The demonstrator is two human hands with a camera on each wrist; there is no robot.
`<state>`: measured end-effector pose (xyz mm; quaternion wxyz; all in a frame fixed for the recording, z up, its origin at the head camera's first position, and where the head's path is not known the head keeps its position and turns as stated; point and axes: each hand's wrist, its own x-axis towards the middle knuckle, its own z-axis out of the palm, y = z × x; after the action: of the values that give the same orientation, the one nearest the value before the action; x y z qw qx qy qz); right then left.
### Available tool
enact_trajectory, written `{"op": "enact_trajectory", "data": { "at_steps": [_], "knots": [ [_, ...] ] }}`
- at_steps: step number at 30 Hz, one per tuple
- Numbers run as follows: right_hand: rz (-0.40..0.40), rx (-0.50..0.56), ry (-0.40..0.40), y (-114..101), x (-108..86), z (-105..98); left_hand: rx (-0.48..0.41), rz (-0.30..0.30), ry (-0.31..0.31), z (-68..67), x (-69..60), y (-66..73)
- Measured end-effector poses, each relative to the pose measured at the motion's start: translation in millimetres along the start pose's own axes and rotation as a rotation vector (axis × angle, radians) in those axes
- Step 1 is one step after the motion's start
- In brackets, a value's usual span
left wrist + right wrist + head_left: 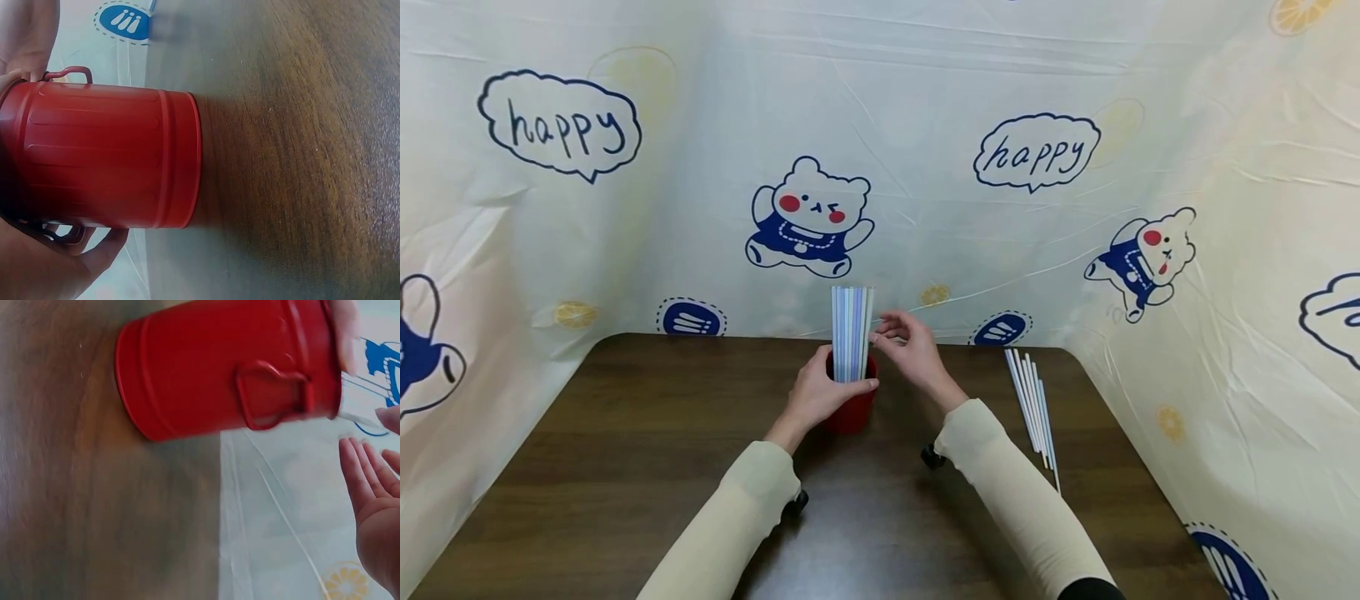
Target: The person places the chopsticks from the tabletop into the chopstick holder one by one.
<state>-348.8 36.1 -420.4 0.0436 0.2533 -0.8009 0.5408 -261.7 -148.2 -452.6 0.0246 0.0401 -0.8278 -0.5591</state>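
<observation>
A red metal bucket (pixel 852 414) with small side handles stands upright on the table. A bundle of thin pale blue, white and greenish straws (pixel 850 329) rises out of it. My left hand (pixel 820 390) grips the bucket near its rim, thumb across the front; part of this grip shows in the left wrist view. My right hand (pixel 916 350) is raised just right of the bundle. In the right wrist view, its fingers (pixel 364 472) are extended and apart from the thumb, close to a pale straw (pixel 361 420) at the bucket's mouth.
Several loose straws (pixel 1032 408) lie on the right side of the brown wooden table (pixel 647 450). A printed cloth (pixel 925 75) with bears and lettering hangs behind the table and along its sides.
</observation>
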Motion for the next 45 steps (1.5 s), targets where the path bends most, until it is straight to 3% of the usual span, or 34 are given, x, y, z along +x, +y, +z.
{"op": "enact_trajectory", "data": {
  "at_steps": [8,14,20,26,30,36,45],
  "knots": [
    [-0.030,-0.094,-0.011,1,1.8,-38,-0.002,-0.012,0.000,0.9,-1.3,0.5],
    [-0.049,-0.347,-0.030,20,1.5,-68,0.000,-0.022,0.002,1.1,-1.0,0.1],
    [0.046,-0.643,-0.038,51,-7.7,-94,0.001,-0.024,0.001,0.6,-0.5,0.7],
    [0.135,-0.809,-0.055,85,-21.3,-116,0.002,-0.025,0.000,0.3,-1.6,1.4],
    [0.205,-0.870,-0.090,100,-31.4,-130,0.003,-0.029,-0.002,0.6,-1.8,1.5],
    [0.322,-0.875,-0.123,117,-41.6,-145,0.007,-0.017,0.003,1.0,-0.1,1.7],
    [0.411,-0.883,-0.112,132,-51.1,-156,-0.009,-0.026,-0.004,0.3,-2.3,2.8]
  ]
}}
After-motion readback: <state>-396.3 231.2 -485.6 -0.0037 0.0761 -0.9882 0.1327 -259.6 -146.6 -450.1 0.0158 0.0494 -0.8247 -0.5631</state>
